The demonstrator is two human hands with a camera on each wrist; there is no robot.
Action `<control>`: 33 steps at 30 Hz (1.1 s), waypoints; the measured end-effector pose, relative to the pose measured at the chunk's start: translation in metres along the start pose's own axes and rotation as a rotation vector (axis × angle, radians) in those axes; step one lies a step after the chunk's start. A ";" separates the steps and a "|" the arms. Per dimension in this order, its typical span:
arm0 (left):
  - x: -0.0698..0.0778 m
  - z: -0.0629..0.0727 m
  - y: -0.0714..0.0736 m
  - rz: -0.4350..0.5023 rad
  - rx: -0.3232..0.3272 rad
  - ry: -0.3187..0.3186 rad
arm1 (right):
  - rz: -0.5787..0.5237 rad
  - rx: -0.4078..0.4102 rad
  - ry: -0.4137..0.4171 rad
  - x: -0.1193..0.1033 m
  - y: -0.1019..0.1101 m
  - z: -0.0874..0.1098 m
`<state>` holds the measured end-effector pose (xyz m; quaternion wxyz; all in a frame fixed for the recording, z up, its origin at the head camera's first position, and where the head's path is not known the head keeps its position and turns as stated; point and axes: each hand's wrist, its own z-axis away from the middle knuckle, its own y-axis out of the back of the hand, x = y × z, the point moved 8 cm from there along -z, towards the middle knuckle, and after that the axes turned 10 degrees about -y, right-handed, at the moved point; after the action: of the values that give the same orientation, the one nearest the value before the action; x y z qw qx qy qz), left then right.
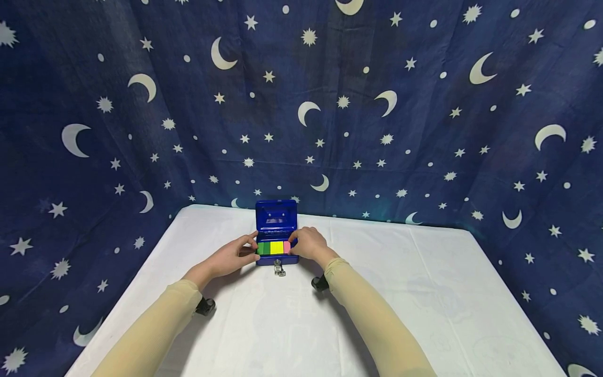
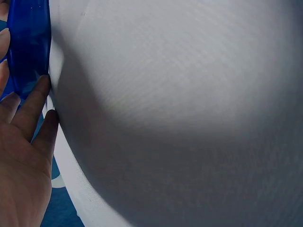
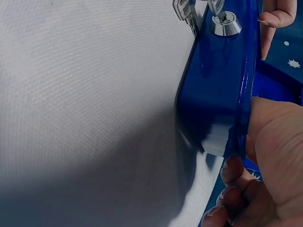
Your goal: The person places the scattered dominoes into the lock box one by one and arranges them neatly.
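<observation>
A small blue metal cash box (image 1: 277, 260) stands with its lid (image 1: 276, 214) raised toward the back. In it lies a row of coloured rectangular pieces: green pieces (image 1: 264, 248) at the left, yellow pieces (image 1: 277, 247) in the middle and a pink piece (image 1: 287, 247) at the right. My left hand (image 1: 231, 256) touches the box's left side with fingers spread; those fingers show along its blue wall in the left wrist view. At the right end, thumb and forefinger of my right hand (image 1: 309, 244) reach over the rim and pinch the pink piece, the other fingers (image 3: 229, 196) curled outside.
Keys (image 1: 280, 269) hang from the silver lock (image 3: 226, 24) on the box's front. The box stands near the back of a table covered with white cloth (image 1: 264, 324). Behind and beside it hangs a dark blue curtain (image 1: 282, 120) with moons and stars.
</observation>
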<state>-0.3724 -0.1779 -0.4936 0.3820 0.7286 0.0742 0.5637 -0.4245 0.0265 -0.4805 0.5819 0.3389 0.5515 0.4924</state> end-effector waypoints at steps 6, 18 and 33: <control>0.001 0.001 0.000 -0.003 0.000 0.005 | -0.005 -0.009 -0.005 0.001 -0.002 0.001; 0.001 0.000 0.000 0.001 -0.004 0.009 | -0.022 0.003 0.016 0.000 -0.002 0.002; 0.000 0.000 0.001 -0.009 -0.004 0.002 | -0.058 0.042 0.051 0.004 0.008 0.007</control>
<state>-0.3731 -0.1784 -0.4936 0.3856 0.7271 0.0767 0.5628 -0.4201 0.0336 -0.4732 0.5744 0.3223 0.5860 0.4720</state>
